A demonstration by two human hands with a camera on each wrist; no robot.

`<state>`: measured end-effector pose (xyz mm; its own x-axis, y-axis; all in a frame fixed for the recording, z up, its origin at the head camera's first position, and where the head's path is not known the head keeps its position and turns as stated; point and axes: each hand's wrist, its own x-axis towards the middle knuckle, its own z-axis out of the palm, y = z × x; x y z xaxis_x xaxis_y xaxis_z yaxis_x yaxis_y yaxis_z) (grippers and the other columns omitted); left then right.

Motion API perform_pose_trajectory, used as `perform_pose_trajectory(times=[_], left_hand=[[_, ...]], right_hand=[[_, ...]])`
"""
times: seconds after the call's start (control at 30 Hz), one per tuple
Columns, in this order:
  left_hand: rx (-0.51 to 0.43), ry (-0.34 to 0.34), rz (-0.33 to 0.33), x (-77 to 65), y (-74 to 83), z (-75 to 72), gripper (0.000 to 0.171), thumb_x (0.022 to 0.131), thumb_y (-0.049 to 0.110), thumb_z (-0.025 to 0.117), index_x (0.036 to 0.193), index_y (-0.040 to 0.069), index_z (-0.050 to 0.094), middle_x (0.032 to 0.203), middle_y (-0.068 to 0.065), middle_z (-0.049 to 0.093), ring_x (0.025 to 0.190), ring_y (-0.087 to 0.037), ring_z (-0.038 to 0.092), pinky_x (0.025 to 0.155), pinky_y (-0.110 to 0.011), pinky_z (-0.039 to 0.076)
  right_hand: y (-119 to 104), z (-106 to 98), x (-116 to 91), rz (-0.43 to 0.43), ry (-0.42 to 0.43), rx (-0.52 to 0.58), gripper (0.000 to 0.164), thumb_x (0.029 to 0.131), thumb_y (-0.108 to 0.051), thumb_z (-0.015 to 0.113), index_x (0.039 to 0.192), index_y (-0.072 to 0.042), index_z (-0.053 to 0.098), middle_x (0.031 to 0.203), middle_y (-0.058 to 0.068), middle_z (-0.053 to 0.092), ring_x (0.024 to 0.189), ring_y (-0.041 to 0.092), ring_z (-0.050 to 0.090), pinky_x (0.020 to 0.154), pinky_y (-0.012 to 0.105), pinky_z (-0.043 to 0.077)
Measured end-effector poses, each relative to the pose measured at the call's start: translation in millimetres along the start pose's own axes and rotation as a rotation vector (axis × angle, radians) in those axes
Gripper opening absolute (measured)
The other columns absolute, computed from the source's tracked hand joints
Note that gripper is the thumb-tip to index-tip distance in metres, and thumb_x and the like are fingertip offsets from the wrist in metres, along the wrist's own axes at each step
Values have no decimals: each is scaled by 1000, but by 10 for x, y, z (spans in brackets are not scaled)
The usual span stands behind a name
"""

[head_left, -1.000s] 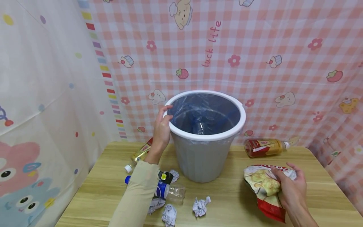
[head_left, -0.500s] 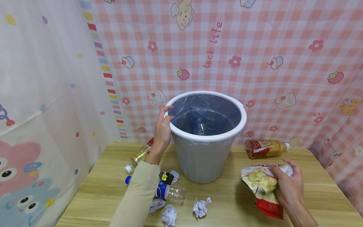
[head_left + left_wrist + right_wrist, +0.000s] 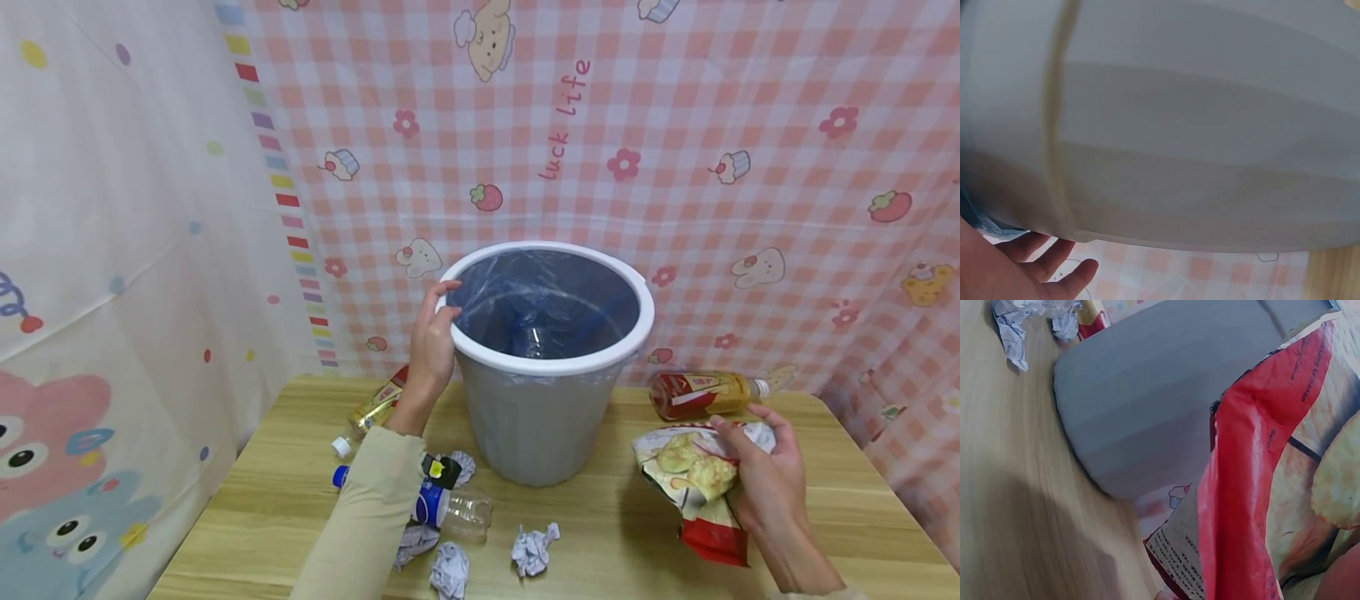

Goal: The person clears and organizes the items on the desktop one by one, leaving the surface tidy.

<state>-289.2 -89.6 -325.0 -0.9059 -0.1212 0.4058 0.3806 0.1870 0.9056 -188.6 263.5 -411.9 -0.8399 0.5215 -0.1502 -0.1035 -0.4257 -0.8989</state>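
Note:
A grey trash can (image 3: 536,425) with a white rim and a clear liner stands at the middle of the table, and a clear bottle (image 3: 531,340) shows inside it. My left hand (image 3: 432,342) grips the rim on its left side, thumb and fingertips over the edge. To the right of the can, my right hand (image 3: 772,475) holds a crumpled chip bag (image 3: 693,467) above the table. In the right wrist view the red end of the chip bag (image 3: 1241,487) fills much of the frame, with the can behind it.
Several crumpled paper balls (image 3: 534,550) lie in front of the can. A clear bottle with a blue label (image 3: 465,512) lies partly under the left forearm. Red-labelled bottles lie on their sides at the back left (image 3: 367,412) and back right (image 3: 701,394). A checked curtain (image 3: 570,200) hangs behind.
My right hand has moved slightly up and away from me with the chip bag, which now overlaps the back right bottle's lower edge. The left hand keeps its grip on the rim.

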Motion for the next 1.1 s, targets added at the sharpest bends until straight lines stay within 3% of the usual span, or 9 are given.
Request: perform_pose_trajectory(times=[0.43, 0.9, 1.1], left_hand=[[-2, -2, -13, -17, 15, 0, 42, 95, 14, 40, 133, 8, 55, 149, -6, 45, 139, -19, 38, 117, -42, 27], [0, 1, -15, -14, 13, -5, 41, 94, 15, 40, 132, 9, 55, 148, -6, 46, 137, -20, 40, 115, -42, 28], [9, -1, -18, -7, 17, 2, 41, 95, 16, 40, 132, 10, 55, 150, -6, 45, 138, -19, 39, 116, -43, 28]], right_hand=[[-97, 45, -77, -62, -127, 117, 38, 88, 4, 68, 116, -15, 49, 114, 0, 53, 81, 9, 66, 62, 25, 57], [-320, 142, -159, -144, -202, 301, 31, 90, 12, 60, 112, -7, 51, 114, 6, 53, 86, 15, 67, 64, 28, 59], [-410, 175, -183, -176, -191, 351, 30, 89, 14, 59, 111, -5, 51, 114, 8, 50, 90, 16, 64, 67, 28, 59]])
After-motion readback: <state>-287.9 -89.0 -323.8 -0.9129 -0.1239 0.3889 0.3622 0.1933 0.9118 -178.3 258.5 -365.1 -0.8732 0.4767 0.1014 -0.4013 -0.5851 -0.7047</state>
